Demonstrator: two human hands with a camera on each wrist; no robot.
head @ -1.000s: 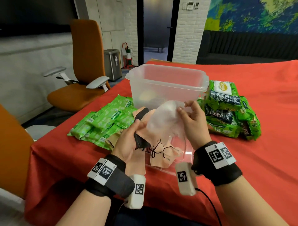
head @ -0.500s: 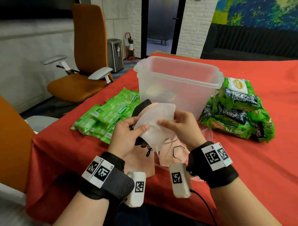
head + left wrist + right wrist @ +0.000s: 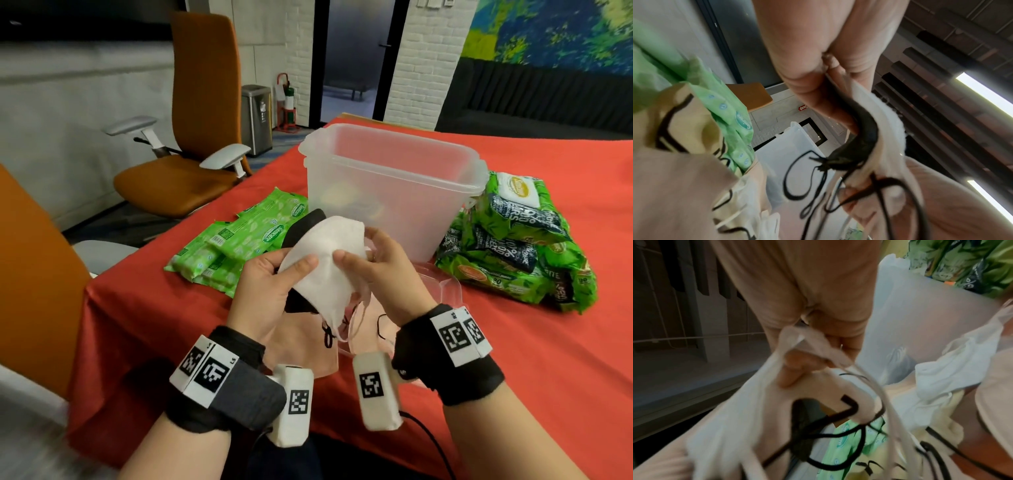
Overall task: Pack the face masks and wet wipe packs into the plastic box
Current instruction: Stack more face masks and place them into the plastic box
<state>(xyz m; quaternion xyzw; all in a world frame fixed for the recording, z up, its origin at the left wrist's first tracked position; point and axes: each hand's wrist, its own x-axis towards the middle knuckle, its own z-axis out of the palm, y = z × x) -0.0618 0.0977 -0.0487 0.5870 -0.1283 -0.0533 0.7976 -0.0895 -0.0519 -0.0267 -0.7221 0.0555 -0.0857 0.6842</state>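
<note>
Both hands hold a small stack of face masks above the table's near edge. The white mask [image 3: 325, 260] lies on top, with a black mask [image 3: 301, 226] under it. My left hand [image 3: 270, 284] grips the stack, thumb on the white mask. My right hand [image 3: 373, 270] pinches the white mask's right side; its loops dangle. Beige masks [image 3: 301, 346] lie below on the cloth. The clear plastic box [image 3: 394, 185] stands just beyond, open, with something dim at its bottom. Light green wet wipe packs [image 3: 236, 240] lie to its left, darker green ones [image 3: 513, 240] to its right.
A red cloth [image 3: 548, 359] covers the table. A clear lid or tray [image 3: 442, 284] lies under my right hand near the box. An orange office chair [image 3: 191, 144] stands off the table's left side, another orange chair back [image 3: 30, 274] at the near left.
The white mask has been folded flat and laid on the black one in my left hand. Both hands have closed together on the stack; the view shifted slightly.
</note>
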